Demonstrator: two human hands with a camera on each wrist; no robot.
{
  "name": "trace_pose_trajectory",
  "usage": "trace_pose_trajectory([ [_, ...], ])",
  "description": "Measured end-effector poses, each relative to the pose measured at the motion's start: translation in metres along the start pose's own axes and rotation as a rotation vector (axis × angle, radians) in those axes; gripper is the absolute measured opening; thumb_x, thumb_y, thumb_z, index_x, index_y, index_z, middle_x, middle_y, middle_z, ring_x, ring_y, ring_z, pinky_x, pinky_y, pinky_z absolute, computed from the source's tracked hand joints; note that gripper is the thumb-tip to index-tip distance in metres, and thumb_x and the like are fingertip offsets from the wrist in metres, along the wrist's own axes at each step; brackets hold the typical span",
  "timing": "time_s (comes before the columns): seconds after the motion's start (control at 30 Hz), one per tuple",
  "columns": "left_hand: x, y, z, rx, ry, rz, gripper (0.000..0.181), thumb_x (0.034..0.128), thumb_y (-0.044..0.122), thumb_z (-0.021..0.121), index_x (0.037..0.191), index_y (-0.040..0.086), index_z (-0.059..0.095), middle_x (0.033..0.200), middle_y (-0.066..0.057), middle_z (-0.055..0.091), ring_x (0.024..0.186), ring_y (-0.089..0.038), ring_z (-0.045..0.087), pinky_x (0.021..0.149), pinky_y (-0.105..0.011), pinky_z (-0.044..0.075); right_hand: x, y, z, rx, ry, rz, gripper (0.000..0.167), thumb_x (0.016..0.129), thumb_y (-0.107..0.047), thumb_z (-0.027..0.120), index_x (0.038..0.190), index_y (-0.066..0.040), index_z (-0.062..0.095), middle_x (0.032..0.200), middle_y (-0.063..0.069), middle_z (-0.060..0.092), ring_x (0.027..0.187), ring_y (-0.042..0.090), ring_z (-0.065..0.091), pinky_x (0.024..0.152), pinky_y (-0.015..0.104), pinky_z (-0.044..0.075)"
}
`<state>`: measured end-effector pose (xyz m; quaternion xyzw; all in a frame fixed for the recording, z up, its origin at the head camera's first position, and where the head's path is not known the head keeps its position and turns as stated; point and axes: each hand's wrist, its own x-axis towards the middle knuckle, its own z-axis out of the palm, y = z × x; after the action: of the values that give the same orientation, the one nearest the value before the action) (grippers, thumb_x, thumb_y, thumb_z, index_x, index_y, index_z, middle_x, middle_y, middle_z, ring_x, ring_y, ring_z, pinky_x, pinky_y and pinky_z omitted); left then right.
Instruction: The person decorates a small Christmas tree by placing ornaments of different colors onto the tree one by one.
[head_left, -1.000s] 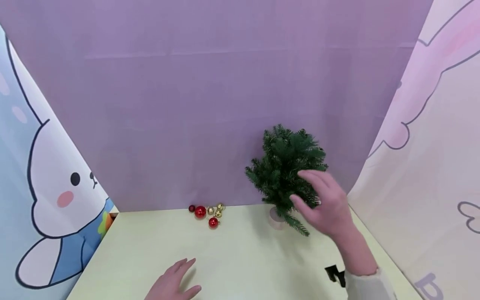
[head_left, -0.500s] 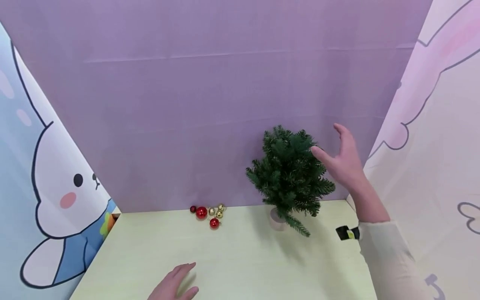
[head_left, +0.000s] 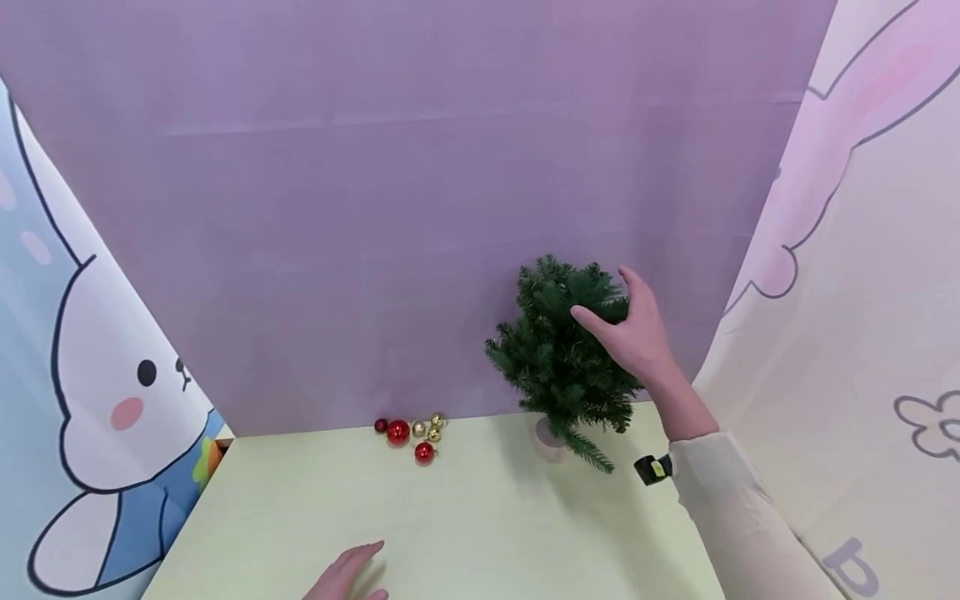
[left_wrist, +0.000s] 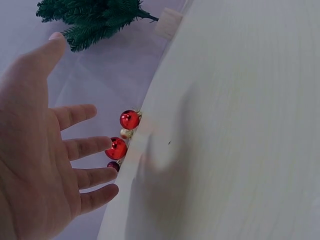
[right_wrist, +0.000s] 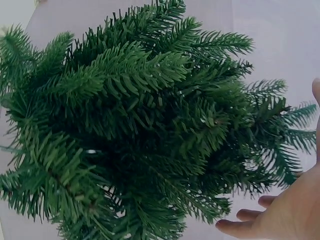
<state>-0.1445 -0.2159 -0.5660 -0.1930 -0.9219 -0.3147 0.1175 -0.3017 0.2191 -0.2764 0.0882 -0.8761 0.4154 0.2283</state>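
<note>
Right hand (head_left: 636,335) neared the tree (head_left: 553,346) (upright, crown up).

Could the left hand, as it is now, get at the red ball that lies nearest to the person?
Probably yes: the left hand holds nothing, and in the head view only the table shows between it and the red ball.

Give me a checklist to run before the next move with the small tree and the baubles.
1. Tree standing on its base: ok, base on the table.
2. Baubles together: ok, six visible, left of the tree.
3. Left hand apart from the baubles: ok, shown by the head view.
4. Right hand off the branches: cannot tell; it overlaps them in the head view.
5. Bauble in hand: not ok, both hands look empty.
</note>
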Motion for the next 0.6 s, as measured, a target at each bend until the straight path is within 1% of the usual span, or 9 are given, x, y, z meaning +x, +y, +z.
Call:
trace_pose_trajectory([
  [0.1,-0.003,-0.002,0.001,-0.002,0.006,-0.003,0.052,0.0863,0.029,0.072,0.127,0.001,0.057,0.122,-0.013,0.060,0.103,-0.036,0.060,0.076,-0.046,0.051,0.006,0.003,0.005,0.011,0.019,0.006,0.095,0.082,-0.064,0.064,0.156,-0.026,0.017,0.159,0.006,0.017,0.144,0.033,0.018,0.107,0.063,0.022],
  [0.17,-0.004,-0.001,-0.002,-0.028,-0.005,0.004,0.050,0.0874,0.026,0.070,0.127,-0.001,0.055,0.122,-0.017,0.059,0.102,-0.039,0.059,0.074,-0.050,0.051,0.008,0.005,0.007,0.012,0.028,0.014,0.095,0.081,-0.065,0.065,0.155,-0.026,0.020,0.158,0.006,0.020,0.143,0.033,0.020,0.106,0.062,0.023],
  [0.27,-0.006,0.000,-0.011,-0.002,-0.023,0.002,0.052,0.0874,0.028,0.070,0.127,-0.002,0.056,0.121,-0.017,0.059,0.102,-0.041,0.058,0.074,-0.054,0.050,0.011,0.009,0.009,0.000,0.018,0.024,0.094,0.080,-0.067,0.064,0.154,-0.025,0.025,0.157,0.007,0.023,0.142,0.033,0.021,0.106,0.062,0.024],
  [0.37,-0.005,0.002,-0.023,0.033,-0.080,-0.030,0.056,0.0883,0.036,0.069,0.128,-0.001,0.056,0.123,-0.017,0.058,0.106,-0.042,0.057,0.077,-0.056,0.049,0.016,0.012,0.006,-0.012,-0.008,0.038,0.095,0.079,-0.070,0.063,0.153,-0.024,0.028,0.156,0.008,0.025,0.142,0.034,0.022,0.106,0.062,0.024],
  [0.4,-0.004,0.003,-0.027,0.030,-0.104,-0.046,0.058,0.0891,0.039,0.068,0.130,0.000,0.056,0.124,-0.017,0.058,0.108,-0.043,0.056,0.079,-0.057,0.049,0.019,0.013,0.004,-0.013,-0.016,0.034,0.094,0.078,-0.070,0.063,0.153,-0.024,0.030,0.156,0.008,0.026,0.142,0.034,0.023,0.106,0.062,0.024],
  [0.47,0.000,0.004,-0.036,0.007,-0.159,-0.082,0.060,0.0917,0.044,0.064,0.133,0.001,0.054,0.128,-0.019,0.055,0.111,-0.044,0.054,0.081,-0.060,0.047,0.024,0.013,-0.001,-0.012,-0.031,0.011,0.090,0.079,-0.069,0.063,0.151,-0.024,0.034,0.155,0.008,0.029,0.141,0.034,0.024,0.105,0.063,0.025],
  [0.6,0.006,0.004,-0.051,0.014,-0.232,-0.133,0.062,0.0932,0.050,0.059,0.136,0.005,0.053,0.131,-0.014,0.054,0.116,-0.039,0.054,0.086,-0.057,0.047,0.032,0.013,-0.008,-0.018,-0.086,-0.067,0.081,0.081,-0.065,0.065,0.148,-0.029,0.039,0.154,0.004,0.031,0.141,0.033,0.026,0.104,0.063,0.026],
])
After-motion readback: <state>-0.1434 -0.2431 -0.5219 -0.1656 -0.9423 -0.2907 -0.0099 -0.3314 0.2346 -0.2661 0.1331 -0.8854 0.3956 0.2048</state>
